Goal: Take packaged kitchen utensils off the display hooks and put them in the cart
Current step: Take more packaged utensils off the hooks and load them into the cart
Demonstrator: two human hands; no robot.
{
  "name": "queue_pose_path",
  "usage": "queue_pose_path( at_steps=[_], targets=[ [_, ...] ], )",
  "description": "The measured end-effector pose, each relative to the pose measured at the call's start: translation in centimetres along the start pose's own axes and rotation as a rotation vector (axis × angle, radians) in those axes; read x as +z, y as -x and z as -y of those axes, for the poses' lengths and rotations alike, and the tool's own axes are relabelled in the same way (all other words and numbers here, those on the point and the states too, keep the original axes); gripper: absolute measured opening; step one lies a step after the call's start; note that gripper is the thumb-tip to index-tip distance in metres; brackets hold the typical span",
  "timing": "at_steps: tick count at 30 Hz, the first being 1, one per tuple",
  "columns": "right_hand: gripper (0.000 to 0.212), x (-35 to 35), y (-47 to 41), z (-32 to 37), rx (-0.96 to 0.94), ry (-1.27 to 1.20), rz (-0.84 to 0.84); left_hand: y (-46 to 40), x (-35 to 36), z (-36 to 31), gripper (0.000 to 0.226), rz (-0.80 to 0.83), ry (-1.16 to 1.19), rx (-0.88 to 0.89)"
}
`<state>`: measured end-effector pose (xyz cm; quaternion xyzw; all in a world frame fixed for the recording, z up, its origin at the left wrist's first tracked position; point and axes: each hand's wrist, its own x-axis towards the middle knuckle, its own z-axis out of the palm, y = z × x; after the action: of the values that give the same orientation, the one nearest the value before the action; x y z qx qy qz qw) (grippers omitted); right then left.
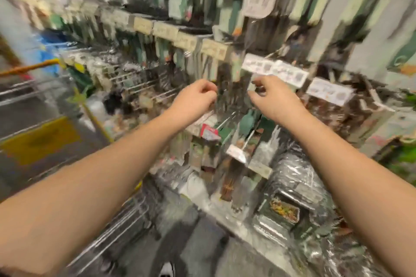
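The whole view is motion-blurred. A long clear package of dark utensils (227, 90) hangs on the display wall among other packaged utensils (234, 164) on hooks. My left hand (195, 99) is at its left edge, with fingers pinched on the plastic. My right hand (270, 99) is at its right edge, thumb and fingers closed on it. The wire cart (139, 81) with a yellow handle (33, 67) stands to the left of my arms, and several items lie inside it.
White price tags (276, 69) stick out on the hook ends just above my right hand. Foil trays (292, 189) are stacked low on the right. A grey floor with a yellow marking (40, 139) lies at the left. My shoe (167, 270) shows below.
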<state>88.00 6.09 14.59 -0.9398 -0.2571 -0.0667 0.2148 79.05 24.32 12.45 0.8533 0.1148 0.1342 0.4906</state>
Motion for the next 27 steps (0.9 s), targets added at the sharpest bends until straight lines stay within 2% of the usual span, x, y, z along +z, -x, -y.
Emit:
queue_pose_path(
  at_steps=[9, 13, 20, 23, 25, 27],
  targets=[
    [0.043, 16.7, 4.5, 9.9, -0.207, -0.112, 0.406, 12.0, -7.5, 17.4, 0.010, -0.199, -0.192, -0.436],
    [0.030, 23.7, 6.2, 15.9, -0.271, -0.196, 0.563, 15.9, -11.8, 23.2, 0.017, -0.245, -0.196, -0.606],
    [0.033, 36.2, 6.7, 25.0, -0.198, -0.211, 0.840, 18.4, -18.6, 34.1, 0.016, -0.259, -0.118, -0.804],
    [0.032, 39.7, 7.0, 27.6, -0.185, -0.204, 0.875, 17.9, -21.0, 38.0, 0.009, -0.237, -0.055, -0.830],
    [0.042, 42.2, 6.4, 28.5, -0.170, -0.198, 0.864, 17.3, -22.3, 40.1, 0.015, -0.212, -0.031, -0.864],
    [0.032, 44.0, 5.2, 29.6, -0.085, -0.172, 0.926, 16.4, -23.4, 42.3, 0.022, -0.176, 0.001, -0.908]
  ],
)
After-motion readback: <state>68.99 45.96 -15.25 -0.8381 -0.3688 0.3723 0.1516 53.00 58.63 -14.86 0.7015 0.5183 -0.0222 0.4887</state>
